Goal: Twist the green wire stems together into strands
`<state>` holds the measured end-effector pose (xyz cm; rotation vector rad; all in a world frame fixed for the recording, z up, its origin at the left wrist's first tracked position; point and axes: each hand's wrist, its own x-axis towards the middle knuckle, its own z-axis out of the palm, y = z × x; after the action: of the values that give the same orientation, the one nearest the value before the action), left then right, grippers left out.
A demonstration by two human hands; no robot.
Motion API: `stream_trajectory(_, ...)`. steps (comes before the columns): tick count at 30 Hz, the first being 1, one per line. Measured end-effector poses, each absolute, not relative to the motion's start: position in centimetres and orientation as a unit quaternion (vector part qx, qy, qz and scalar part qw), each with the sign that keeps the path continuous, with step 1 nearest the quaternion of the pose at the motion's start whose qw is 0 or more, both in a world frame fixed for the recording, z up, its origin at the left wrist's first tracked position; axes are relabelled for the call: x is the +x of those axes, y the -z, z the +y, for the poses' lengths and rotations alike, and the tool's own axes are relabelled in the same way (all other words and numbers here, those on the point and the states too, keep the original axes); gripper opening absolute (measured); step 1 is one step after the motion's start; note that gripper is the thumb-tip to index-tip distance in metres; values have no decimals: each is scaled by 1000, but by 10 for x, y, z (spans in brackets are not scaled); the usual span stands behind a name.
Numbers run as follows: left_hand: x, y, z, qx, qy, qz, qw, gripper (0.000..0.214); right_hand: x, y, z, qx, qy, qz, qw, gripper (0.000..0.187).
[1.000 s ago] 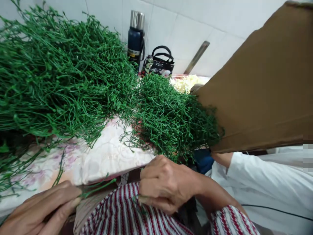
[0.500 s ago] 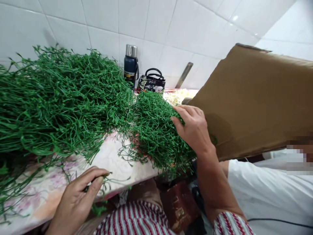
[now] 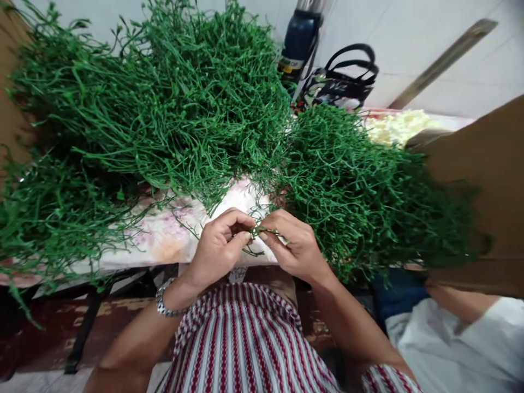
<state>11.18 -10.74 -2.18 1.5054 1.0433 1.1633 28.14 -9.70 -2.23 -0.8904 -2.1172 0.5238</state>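
Clock read from our hands. Our left hand (image 3: 219, 245) and right hand (image 3: 297, 245) are together, fingertips almost meeting, thumbs and fingers clamped on a few green stems (image 3: 254, 233). Those stems are at dead centre, seen against the flowered cloth over the bench (image 3: 164, 243); exact count too small to tell.

Big pile (image 3: 184, 109) of the same green stuff fills 10 to 12. Smaller pile (image 3: 360, 185) at 2 to 3, just beside our right hand, its far end up against a cardboard sheet (image 3: 495, 180). Low heap (image 3: 53, 218) at 9, straggling over the bench edge, some strands hanging down.

Between 12 and 1 we have a dark blue bottle (image 3: 301, 41), top cut off by the frame. Patterned bag (image 3: 339, 90) at 1, black handles up, just beside the bottle. Around 2: pale yellow bits (image 3: 399, 125) on the bench; past them a flat strip (image 3: 444, 65) slants against the white wall (image 3: 397, 27).

Metal wristband (image 3: 161, 305) on our left wrist at 8, our striped clothing (image 3: 245, 344) at 6. At 4, a person in white (image 3: 470, 349), only partly in view.
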Motion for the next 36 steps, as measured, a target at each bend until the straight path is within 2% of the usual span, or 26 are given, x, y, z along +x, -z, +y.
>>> stream_trajectory(3, 108, 26, -106, 628, -481, 433, 433, 13, 280, 23, -98, -361, -167, -840, 369, 13)
stream_trajectory(7, 104, 33, -109, 626, -474, 443, 434, 9, 277, 26, -96, -349, -145, -864, 333, 37)
stream_trajectory(10, 104, 34, -113, 629, -452, 460, 433, 6, 272, 30, -95, -315, -188, -865, 342, 31)
stream_trajectory(15, 103, 33, -117, 693, -440, 453, 349, 10, 269, 35, -98, -329, -263, -834, 355, 19)
stream_trajectory(20, 98, 34, -116, 748, -395, 439, 302, 12, 272, 38, -102, -334, -272, -833, 346, 11)
stream_trajectory(25, 91, 34, -117, 807, -344, 433, 208, 11, 271, 40, -101, -310, -299, -839, 333, 10)
stream_trajectory(31, 90, 39, -122, 791, -379, 402, 264, 16, 271, 46, -102, -307, -347, -831, 308, 25)
stream_trajectory(36, 93, 46, -126, 778, -398, 414, 255, 15, 268, 53, -104, -321, -341, -821, 328, 12)
